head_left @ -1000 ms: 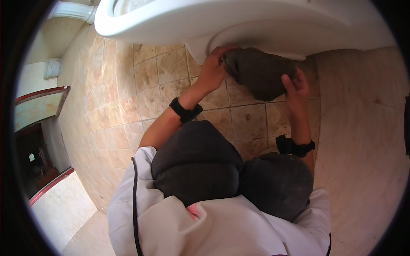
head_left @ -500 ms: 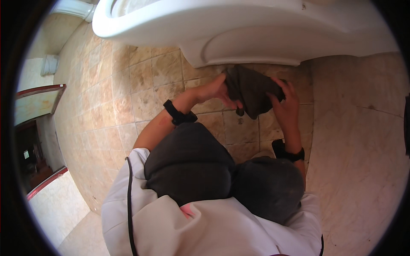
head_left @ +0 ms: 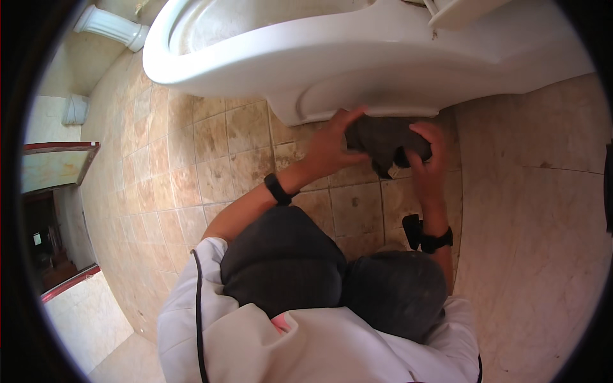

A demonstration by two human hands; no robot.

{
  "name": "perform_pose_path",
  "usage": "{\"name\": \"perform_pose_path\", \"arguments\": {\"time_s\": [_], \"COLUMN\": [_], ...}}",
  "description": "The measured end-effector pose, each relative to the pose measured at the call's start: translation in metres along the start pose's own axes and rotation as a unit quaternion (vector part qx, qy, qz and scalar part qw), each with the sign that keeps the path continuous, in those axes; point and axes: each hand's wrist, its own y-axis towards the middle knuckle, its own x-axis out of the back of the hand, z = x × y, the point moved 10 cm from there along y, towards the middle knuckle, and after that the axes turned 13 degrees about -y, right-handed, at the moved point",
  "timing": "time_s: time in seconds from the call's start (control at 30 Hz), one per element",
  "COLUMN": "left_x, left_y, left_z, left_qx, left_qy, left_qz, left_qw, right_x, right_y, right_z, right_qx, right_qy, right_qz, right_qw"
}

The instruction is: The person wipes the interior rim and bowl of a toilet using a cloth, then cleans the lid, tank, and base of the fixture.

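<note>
A dark grey-brown cloth (head_left: 383, 137), bunched and folded, is held between my two hands just in front of the base of a white ceramic toilet (head_left: 306, 70). My left hand (head_left: 335, 147) grips the cloth's left side, thumb and fingers around its edge. At the opposite end, the fingers of my right hand (head_left: 429, 150) curl over the cloth. A loose corner of it hangs down between the hands, above the tiled floor (head_left: 239, 137).
Close by on the right rises a beige marble-like wall (head_left: 530, 242). My bent knees (head_left: 281, 262) in dark trousers are between my arms. At far left are a white fluted pedestal (head_left: 112, 25) and a doorway with a red-brown frame (head_left: 64, 147). Brown stains mark the tiles.
The cloth has been turned and bunched smaller between my hands. My left hand has shifted its grip along the cloth's edge. The view has tilted up slightly, showing more of the toilet bowl.
</note>
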Motion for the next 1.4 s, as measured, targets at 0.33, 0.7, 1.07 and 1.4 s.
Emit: {"name": "perform_pose_path", "arguments": {"time_s": [0.33, 0.7, 1.07, 1.4], "left_x": [-0.015, -0.042, 0.017, 0.011], "left_y": [0.034, 0.033, -0.033, -0.021], "left_z": [-0.167, -0.079, 0.033, -0.031], "left_qx": [-0.381, -0.527, -0.379, -0.314], "left_qy": [0.32, 0.53, 0.598, 0.543], "left_qz": [-0.033, -0.048, 0.079, -0.005], "left_qw": [0.867, 0.663, 0.702, 0.779], "right_x": [0.092, -0.009, -0.177, -0.068], "right_y": [0.052, 0.072, 0.011, 0.009], "right_z": [0.04, -0.039, -0.088, 0.008], "right_qx": [0.042, -0.014, -0.275, 0.037], "right_qy": [0.028, -0.013, 0.112, -0.055], "right_qz": [-0.212, -0.315, -0.007, -0.08], "right_qw": [0.976, 0.949, 0.955, 0.995]}}
